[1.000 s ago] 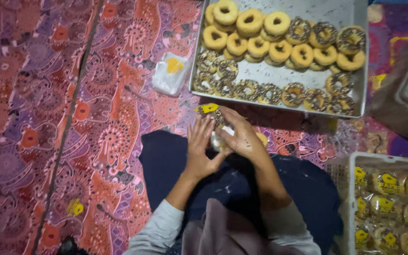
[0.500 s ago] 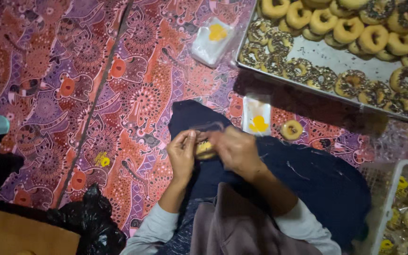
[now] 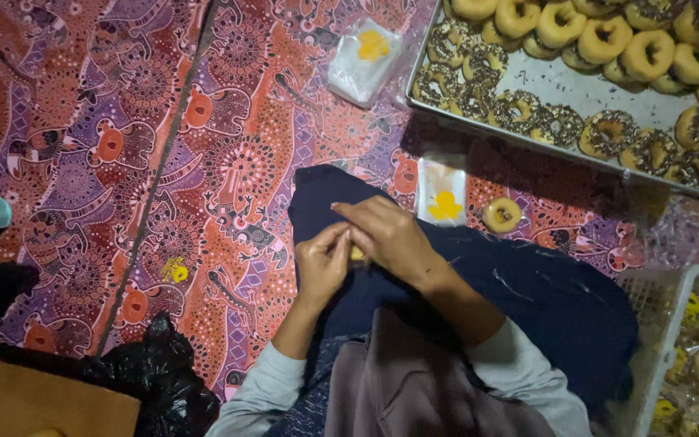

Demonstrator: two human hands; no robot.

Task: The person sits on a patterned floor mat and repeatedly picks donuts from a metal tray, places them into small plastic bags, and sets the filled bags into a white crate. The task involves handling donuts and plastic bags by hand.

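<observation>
Fingertips pinched together over a lap draped in dark blue cloth (image 3: 527, 299): the left hand (image 3: 321, 263) and the right hand (image 3: 390, 235) meet around a small yellowish thing (image 3: 357, 254), mostly hidden between them; what it is cannot be told for certain. Both sets of fingers are curled nearly closed upon it, the right hand lying over the top.

Just beyond the knuckles, on the patterned red and purple mat (image 3: 123, 146), lies a clear flat packet with a yellow mark (image 3: 442, 190), and beside it a single plain doughnut (image 3: 502, 214) sits loose. Farther off, another clear packet (image 3: 364, 61) rests near the corner of a metal tray (image 3: 560, 89) still crowded with doughnuts, some sprinkled, some plain. At the right edge, a white basket (image 3: 663, 356) holds wrapped pieces with yellow marks.

By the look of it, some packing is done, and much of the tray remains. A black plastic bag (image 3: 155, 380) lies at lower left.
</observation>
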